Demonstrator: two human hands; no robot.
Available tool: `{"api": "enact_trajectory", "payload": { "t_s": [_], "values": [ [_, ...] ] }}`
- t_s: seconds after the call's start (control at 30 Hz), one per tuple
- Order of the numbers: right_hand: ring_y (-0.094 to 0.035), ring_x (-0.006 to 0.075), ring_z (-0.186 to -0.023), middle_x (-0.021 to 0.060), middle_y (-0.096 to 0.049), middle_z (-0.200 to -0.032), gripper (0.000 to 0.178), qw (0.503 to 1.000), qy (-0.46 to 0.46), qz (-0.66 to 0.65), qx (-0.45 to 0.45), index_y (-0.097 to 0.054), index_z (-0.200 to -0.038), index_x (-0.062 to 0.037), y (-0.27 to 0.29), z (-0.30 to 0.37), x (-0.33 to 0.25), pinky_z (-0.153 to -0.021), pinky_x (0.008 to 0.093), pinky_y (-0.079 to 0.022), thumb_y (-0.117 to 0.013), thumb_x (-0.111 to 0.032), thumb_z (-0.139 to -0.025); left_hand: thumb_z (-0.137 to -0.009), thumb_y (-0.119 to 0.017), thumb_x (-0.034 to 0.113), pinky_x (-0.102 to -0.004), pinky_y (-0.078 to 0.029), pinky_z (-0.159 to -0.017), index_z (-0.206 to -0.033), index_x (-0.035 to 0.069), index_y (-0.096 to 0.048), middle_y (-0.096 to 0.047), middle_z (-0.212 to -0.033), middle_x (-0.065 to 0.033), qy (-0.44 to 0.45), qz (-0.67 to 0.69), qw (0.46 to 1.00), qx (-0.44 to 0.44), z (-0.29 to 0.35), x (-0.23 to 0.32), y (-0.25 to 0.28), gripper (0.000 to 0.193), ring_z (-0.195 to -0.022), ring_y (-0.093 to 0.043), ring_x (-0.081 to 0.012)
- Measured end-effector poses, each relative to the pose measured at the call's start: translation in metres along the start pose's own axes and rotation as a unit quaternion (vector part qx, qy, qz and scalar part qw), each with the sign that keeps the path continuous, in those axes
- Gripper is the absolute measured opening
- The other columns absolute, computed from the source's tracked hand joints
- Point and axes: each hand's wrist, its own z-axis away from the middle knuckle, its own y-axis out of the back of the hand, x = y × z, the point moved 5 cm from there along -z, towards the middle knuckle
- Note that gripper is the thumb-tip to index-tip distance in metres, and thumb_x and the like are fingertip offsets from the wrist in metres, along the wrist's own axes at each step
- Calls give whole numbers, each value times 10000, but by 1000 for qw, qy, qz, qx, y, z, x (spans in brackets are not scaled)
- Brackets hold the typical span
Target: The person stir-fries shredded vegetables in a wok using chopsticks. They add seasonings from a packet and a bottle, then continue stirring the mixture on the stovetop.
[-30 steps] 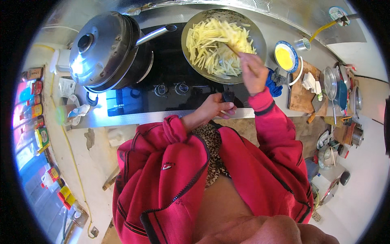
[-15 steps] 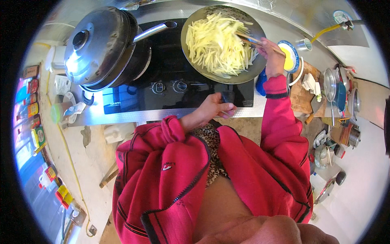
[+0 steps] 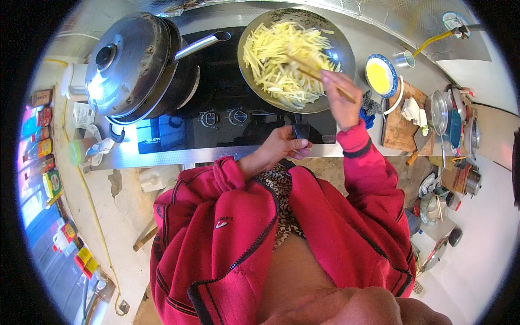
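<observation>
A wok [image 3: 342,47] on the stove's right side holds a heap of pale yellow strips [image 3: 271,51] that look like shredded potato. My right hand [image 3: 343,100] is closed around a pair of wooden chopsticks [image 3: 310,72], whose tips are down among the strips. At the stove's front edge, my left hand [image 3: 277,147] grips the wok's short black handle [image 3: 301,130]; its fingers are curled and partly hidden under the handle.
Left on the black cooktop [image 3: 216,81] stands a large lidded pot [image 3: 132,65]. To the wok's right are a blue-rimmed bowl [image 3: 380,77] with yellow liquid, a clear cup [image 3: 404,59], and a cutting board [image 3: 398,130] with white pieces, a cleaver and a strainer [image 3: 439,111] nearby.
My right hand has moved left and nearer to me, bringing the chopsticks deeper into the strips. The strips have shifted and spread. My left hand stays on the handle.
</observation>
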Motion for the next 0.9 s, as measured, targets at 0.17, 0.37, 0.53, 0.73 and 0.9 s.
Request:
{"api": "enact_trajectory", "payload": {
  "t_s": [0.17, 0.37, 0.53, 0.73, 0.9],
  "values": [
    [-680, 185, -890, 126, -689, -1057, 294, 970, -201, -69, 115, -648, -1195, 17, 95, 11, -12, -747, 281, -578, -625, -142, -948, -927, -655, 158, -339, -561, -776, -1187, 30, -543, -685, -1061, -121, 11, -4, 1000, 18, 0, 0, 2, 310, -922, -670, -208],
    [-673, 160, -874, 113, -683, -1037, 297, 960, -225, -123, 116, -647, -1187, 27, 94, 7, 46, -740, 278, -579, -635, -138, -941, -924, -661, 161, -340, -565, -775, -1185, 28, -546, -684, -1065, -121, 0, -6, 1000, -4, -2, 1, -1, 315, -924, -672, -214],
    [-667, 166, -834, 116, -701, -990, 245, 966, -194, -157, 61, -680, -1115, 43, 41, -2, 14, -758, 271, -571, -635, -117, -935, -921, -667, 169, -346, -566, -780, -1172, 29, -556, -684, -1057, -113, -1, 3, 1000, 8, -1, -1, 1, 308, -913, -666, -199],
    [-674, 207, -892, 129, -713, -990, 190, 991, 22, -46, -125, -716, -1066, -6, -2, 12, -52, -792, 292, -527, -645, -24, -890, -917, -674, 178, -346, -565, -773, -1173, 33, -558, -688, -1045, -108, -5, 5, 1000, 10, -2, -3, 3, 317, -907, -664, -193],
    [-672, 241, -906, 151, -705, -1002, 176, 996, 79, 29, -33, -718, -1031, -7, -13, -6, -1, -812, 306, -516, -633, 21, -879, -914, -677, 184, -344, -564, -768, -1176, 29, -558, -688, -1054, -108, -5, 0, 1000, 10, 0, -2, 1, 327, -904, -663, -191]
  ]
}}
